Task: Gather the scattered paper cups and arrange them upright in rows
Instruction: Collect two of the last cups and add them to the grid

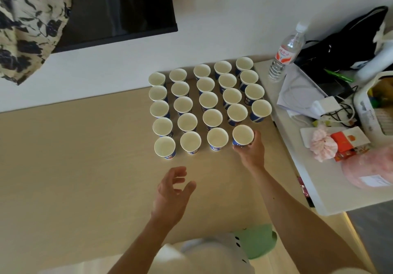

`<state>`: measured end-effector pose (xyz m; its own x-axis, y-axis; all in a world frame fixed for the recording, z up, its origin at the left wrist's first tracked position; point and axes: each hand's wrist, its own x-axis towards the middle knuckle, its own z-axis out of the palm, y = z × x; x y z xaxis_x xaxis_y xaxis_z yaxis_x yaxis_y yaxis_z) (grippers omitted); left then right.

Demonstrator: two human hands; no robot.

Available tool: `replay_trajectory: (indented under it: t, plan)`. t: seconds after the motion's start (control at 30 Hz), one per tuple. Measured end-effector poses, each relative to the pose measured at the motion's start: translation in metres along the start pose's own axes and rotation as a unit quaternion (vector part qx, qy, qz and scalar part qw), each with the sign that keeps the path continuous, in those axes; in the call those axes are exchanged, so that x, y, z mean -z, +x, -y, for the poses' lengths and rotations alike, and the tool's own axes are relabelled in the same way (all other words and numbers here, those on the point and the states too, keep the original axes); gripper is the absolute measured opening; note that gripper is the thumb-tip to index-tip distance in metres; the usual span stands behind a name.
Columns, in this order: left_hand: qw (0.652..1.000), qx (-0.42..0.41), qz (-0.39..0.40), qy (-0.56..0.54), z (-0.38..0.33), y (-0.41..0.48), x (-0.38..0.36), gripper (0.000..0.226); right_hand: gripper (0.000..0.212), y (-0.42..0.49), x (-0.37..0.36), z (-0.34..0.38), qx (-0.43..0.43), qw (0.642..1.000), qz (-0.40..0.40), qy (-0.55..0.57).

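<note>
your right hand [252,149] grips a white-and-blue paper cup [242,135] upright beside the rows, near the beige table's [74,156] right edge; your left hand [172,190] hovers, fingers loosely spread, holding nothing.

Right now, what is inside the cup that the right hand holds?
The cup looks empty: only its white inside shows. The right hand covers part of its outer wall.
</note>
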<state>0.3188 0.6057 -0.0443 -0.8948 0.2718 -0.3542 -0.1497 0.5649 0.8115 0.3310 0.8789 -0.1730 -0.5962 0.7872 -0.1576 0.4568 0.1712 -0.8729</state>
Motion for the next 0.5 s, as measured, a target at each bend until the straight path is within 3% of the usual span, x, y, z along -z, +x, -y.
replay_trajectory:
  t: [0.5]
  plan:
    - [0.999,0.033,0.002,-0.010,0.011,-0.005,0.005,0.026,0.074,-0.007,0.002,-0.008,-0.019,1.000,-0.004,0.023]
